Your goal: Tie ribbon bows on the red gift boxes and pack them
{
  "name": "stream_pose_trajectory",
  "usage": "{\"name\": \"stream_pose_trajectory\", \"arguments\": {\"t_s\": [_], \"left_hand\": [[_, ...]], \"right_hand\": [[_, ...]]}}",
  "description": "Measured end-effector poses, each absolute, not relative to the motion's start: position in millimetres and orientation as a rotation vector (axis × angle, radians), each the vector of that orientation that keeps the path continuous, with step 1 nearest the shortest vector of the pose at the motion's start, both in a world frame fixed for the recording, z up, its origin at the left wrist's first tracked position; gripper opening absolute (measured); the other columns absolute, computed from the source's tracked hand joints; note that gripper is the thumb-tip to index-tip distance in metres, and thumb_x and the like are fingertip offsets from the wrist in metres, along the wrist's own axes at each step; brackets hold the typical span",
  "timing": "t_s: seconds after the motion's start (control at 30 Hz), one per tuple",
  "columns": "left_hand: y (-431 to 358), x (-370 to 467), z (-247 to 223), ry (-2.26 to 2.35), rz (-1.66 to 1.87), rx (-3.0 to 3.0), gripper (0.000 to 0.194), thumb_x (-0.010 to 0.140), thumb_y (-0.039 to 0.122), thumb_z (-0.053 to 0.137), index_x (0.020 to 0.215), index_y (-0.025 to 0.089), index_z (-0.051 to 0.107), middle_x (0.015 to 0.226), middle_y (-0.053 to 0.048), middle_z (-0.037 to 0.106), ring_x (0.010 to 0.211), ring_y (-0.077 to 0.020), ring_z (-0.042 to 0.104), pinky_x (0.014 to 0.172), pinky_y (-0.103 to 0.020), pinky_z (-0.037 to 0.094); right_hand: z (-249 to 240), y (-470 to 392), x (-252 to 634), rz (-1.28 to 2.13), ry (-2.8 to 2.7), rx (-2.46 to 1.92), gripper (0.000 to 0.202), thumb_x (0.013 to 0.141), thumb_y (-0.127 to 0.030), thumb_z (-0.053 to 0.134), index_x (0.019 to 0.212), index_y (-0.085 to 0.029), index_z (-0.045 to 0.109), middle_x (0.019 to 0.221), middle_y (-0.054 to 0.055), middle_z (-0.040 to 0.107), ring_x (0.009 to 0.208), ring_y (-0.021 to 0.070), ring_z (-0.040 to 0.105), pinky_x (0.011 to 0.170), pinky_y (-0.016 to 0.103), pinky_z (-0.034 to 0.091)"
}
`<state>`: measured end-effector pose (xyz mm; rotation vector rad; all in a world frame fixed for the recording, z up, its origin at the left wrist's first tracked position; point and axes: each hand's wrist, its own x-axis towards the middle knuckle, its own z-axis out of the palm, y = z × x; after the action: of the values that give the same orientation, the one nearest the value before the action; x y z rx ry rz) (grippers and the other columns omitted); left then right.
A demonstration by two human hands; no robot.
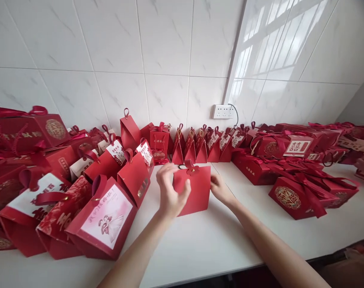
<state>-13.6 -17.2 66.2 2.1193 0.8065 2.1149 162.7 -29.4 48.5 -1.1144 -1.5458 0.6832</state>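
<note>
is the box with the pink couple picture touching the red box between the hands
Apart. The head view shows white table between the pink-picture box and the red box.

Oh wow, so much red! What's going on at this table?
Someone's left hand curves around the left side of a plain red box standing on the white table, while their right hand is at its right edge. Decorated boxes crowd the left, triangular ones line the tiled wall, and ribboned boxes sit at right.
</note>
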Motion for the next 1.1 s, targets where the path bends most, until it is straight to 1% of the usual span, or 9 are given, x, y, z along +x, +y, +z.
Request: {"name": "stream_pose_trajectory", "arguments": {"t_s": [0.1, 0.2, 0.27, 0.33, 0.43, 0.53, 0.6, 0.87, 1.1], "left_hand": [[-9, -17, 70, 0.835, 1.814, 1.977, 0.027, 0.081, 0.033, 0.060, 0.103, 0.020, 0.053, 0.105, -0.007, 0.060, 0.103, -0.0200, 0.057, 0.087, -0.035, 0.047], [-11, -18, 76, 0.793, 1.614, 1.870, 0.018, 0.083, 0.035, 0.057, 0.091, 0.019, 0.060, 0.092, -0.004, 0.066, 0.090, -0.0168, 0.062, 0.078, -0.028, 0.050], [-16, -18, 79, 0.795, 1.586, 1.840, 0.018, 0.083, 0.035, 0.057, 0.086, 0.018, 0.062, 0.084, -0.003, 0.067, 0.080, -0.0155, 0.063, 0.071, -0.026, 0.050], [-20, -17, 79, 0.801, 1.591, 1.836, 0.018, 0.082, 0.035, 0.058, 0.085, 0.018, 0.062, 0.079, -0.002, 0.068, 0.073, -0.0147, 0.062, 0.065, -0.025, 0.049], [-25, -17, 80, 0.762, 1.573, 1.899, 0.017, 0.081, 0.034, 0.058, 0.084, 0.018, 0.064, 0.074, -0.001, 0.067, 0.066, -0.0135, 0.061, 0.058, -0.023, 0.048], [-29, -19, 83, 0.652, 1.506, 1.976, 0.015, 0.081, 0.031, 0.057, 0.085, 0.019, 0.065, 0.072, 0.000, 0.067, 0.064, -0.0131, 0.060, 0.057, -0.023, 0.047], [-31, -20, 85, 0.597, 1.468, 1.993, 0.015, 0.080, 0.029, 0.057, 0.087, 0.019, 0.065, 0.074, 0.000, 0.067, 0.066, -0.0140, 0.061, 0.060, -0.024, 0.049], [-33, -17, 85, 0.573, 1.330, 1.906, 0.018, 0.077, 0.028, 0.059, 0.092, 0.021, 0.067, 0.076, -0.001, 0.065, 0.067, -0.0146, 0.059, 0.060, -0.025, 0.047], [-33, -18, 85, 0.574, 1.259, 1.864, 0.015, 0.077, 0.030, 0.060, 0.083, 0.019, 0.067, 0.060, 0.002, 0.054, 0.054, -0.0111, 0.049, 0.051, -0.023, 0.041]], "right_hand": [[51, -39, 160, 0.862, -1.491, -1.023, 0.020, 0.082, -0.023, 0.046, 0.084, -0.017, 0.065, 0.082, 0.003, 0.067, 0.072, 0.0164, 0.060, 0.067, 0.030, 0.049], [55, -46, 159, 0.999, -1.409, -0.887, 0.032, 0.090, -0.038, 0.039, 0.086, -0.017, 0.063, 0.086, 0.004, 0.065, 0.076, 0.0173, 0.060, 0.069, 0.032, 0.049], [58, -50, 158, 0.917, -1.366, -0.827, 0.034, 0.091, -0.045, 0.038, 0.095, -0.019, 0.061, 0.095, 0.006, 0.064, 0.084, 0.0189, 0.060, 0.075, 0.033, 0.049], [62, -54, 155, 0.704, -1.354, -0.820, 0.032, 0.088, -0.048, 0.047, 0.104, -0.022, 0.058, 0.102, 0.006, 0.062, 0.094, 0.0205, 0.058, 0.081, 0.035, 0.047], [68, -63, 149, 0.470, -1.391, -0.857, 0.027, 0.083, -0.045, 0.058, 0.098, -0.022, 0.058, 0.097, 0.005, 0.062, 0.091, 0.0197, 0.059, 0.080, 0.034, 0.048], [73, -70, 145, 0.529, -1.429, -0.889, 0.023, 0.083, -0.043, 0.059, 0.080, -0.020, 0.058, 0.079, 0.003, 0.061, 0.071, 0.0156, 0.057, 0.063, 0.029, 0.047], [75, -72, 146, 0.634, -1.430, -0.883, 0.026, 0.082, -0.044, 0.060, 0.075, -0.019, 0.057, 0.075, 0.003, 0.059, 0.065, 0.0141, 0.055, 0.057, 0.027, 0.045], [75, -67, 157, 0.922, -1.435, -0.758, 0.020, 0.080, -0.042, 0.064, 0.086, -0.023, 0.065, 0.086, 0.002, 0.061, 0.068, 0.0138, 0.057, 0.056, 0.026, 0.046], [72, -63, 165, 1.025, -1.488, -0.699, 0.019, 0.079, -0.040, 0.066, 0.090, -0.024, 0.067, 0.093, 0.003, 0.062, 0.075, 0.0152, 0.060, 0.060, 0.027, 0.048]]}}
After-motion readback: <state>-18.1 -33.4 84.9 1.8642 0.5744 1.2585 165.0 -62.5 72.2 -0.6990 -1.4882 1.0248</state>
